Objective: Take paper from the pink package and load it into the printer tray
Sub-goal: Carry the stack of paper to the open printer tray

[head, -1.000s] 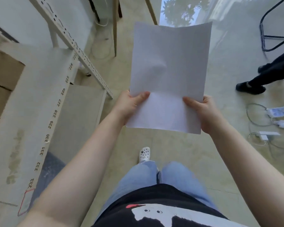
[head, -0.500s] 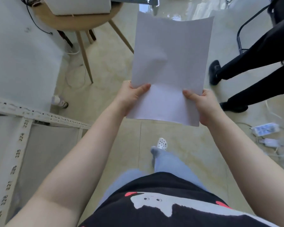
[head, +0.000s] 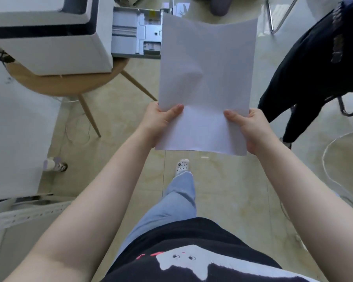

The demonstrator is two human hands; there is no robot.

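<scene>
I hold a thin stack of white paper (head: 207, 78) upright in front of me by its lower corners. My left hand (head: 159, 121) pinches the lower left edge and my right hand (head: 249, 127) pinches the lower right. A white printer (head: 49, 39) stands on a round wooden table (head: 69, 84) at the upper left. Its grey paper tray (head: 135, 33) is pulled out to the right, and the paper's top left corner overlaps the tray's right end in view. The pink package is out of sight.
Another person in black clothes (head: 314, 64) stands at the right, beside a metal chair frame (head: 281, 19). White cables (head: 330, 159) lie on the tiled floor at the right. A perforated metal shelf rail (head: 25, 216) is at the lower left, a small bottle (head: 53, 164) by the wall.
I have turned and walked away from the shelf toward the table; the printer and its pulled-out tray have come into view. Both hands keep the same grip on the paper.
</scene>
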